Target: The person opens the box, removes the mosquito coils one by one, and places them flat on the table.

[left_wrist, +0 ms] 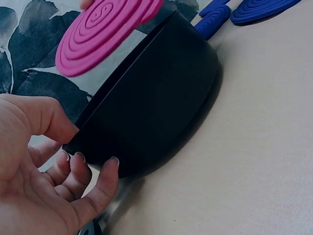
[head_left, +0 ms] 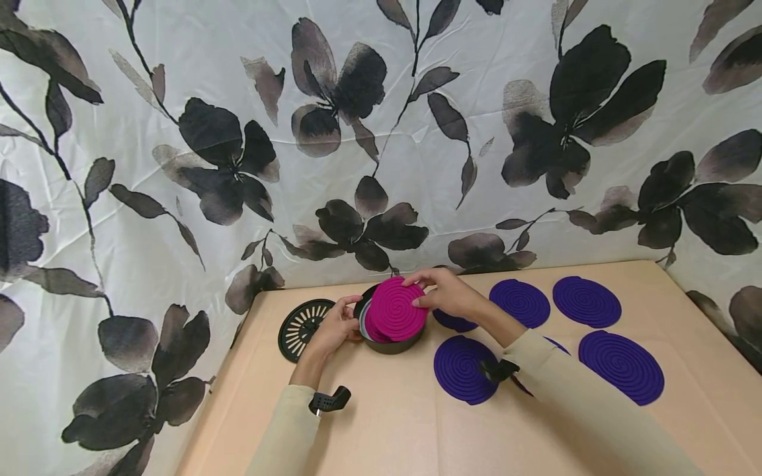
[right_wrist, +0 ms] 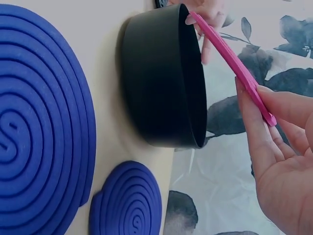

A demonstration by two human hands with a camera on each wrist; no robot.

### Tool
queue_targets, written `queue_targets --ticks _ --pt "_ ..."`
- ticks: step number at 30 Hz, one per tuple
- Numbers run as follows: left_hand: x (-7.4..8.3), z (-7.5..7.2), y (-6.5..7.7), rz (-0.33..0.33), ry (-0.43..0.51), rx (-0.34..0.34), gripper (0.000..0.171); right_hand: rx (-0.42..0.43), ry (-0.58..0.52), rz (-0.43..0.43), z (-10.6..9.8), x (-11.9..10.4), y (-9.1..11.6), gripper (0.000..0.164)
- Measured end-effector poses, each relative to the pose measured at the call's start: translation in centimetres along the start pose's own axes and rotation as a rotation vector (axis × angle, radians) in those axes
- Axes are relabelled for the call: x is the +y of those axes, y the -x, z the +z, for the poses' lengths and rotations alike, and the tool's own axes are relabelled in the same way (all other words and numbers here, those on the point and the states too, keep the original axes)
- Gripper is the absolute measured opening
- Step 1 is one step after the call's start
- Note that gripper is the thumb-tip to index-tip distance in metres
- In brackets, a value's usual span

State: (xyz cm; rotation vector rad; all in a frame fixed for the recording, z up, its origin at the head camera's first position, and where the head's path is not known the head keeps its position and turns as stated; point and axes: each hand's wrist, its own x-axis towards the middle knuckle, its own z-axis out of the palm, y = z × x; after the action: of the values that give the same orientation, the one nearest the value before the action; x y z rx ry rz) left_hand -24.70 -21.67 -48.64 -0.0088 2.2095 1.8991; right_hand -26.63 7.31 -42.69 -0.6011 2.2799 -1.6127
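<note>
My right hand (head_left: 449, 292) pinches a pink spiral coaster (head_left: 400, 309) between thumb and fingers, tilted over a round black container (head_left: 394, 348). Beneath it in the head view shows the edge of a second, darker pink coaster (head_left: 372, 325) within the container's mouth. My left hand (head_left: 335, 329) grips the container's near-left rim, thumb at the lip and fingertips against the outer wall, as the left wrist view shows. From the right wrist, the pink coaster (right_wrist: 234, 63) appears edge-on, its far end right at the container's rim. The coaster covers much of the container's inside.
A black slotted disc (head_left: 297, 334) lies left of the container, partly behind the left hand. Several blue spiral coasters (head_left: 622, 365) lie on the right side of the table (head_left: 387, 423), some partly hidden under the right arm. Floral cloth (head_left: 446, 165) hangs behind the table.
</note>
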Motion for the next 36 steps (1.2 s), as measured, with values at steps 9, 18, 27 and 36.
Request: queue_targets --ticks 9,18,27,36 --pt "2.2 0.3 1.8 -0.010 -0.008 -0.049 0.064 -0.025 -0.051 -0.010 -0.9 -0.2 2.0 0.056" --pt "0.0 0.3 0.6 0.003 -0.005 -0.003 0.065 -0.047 -0.055 0.008 -1.9 0.3 4.0 0.059" --pt "-0.2 0.3 0.9 0.024 -0.031 0.014 0.064 -0.071 -0.130 0.006 -2.6 0.9 5.7 0.058" --pt "1.7 0.8 2.4 0.001 -0.020 -0.005 0.064 -0.054 -0.068 0.020 -3.3 1.7 7.8 0.055"
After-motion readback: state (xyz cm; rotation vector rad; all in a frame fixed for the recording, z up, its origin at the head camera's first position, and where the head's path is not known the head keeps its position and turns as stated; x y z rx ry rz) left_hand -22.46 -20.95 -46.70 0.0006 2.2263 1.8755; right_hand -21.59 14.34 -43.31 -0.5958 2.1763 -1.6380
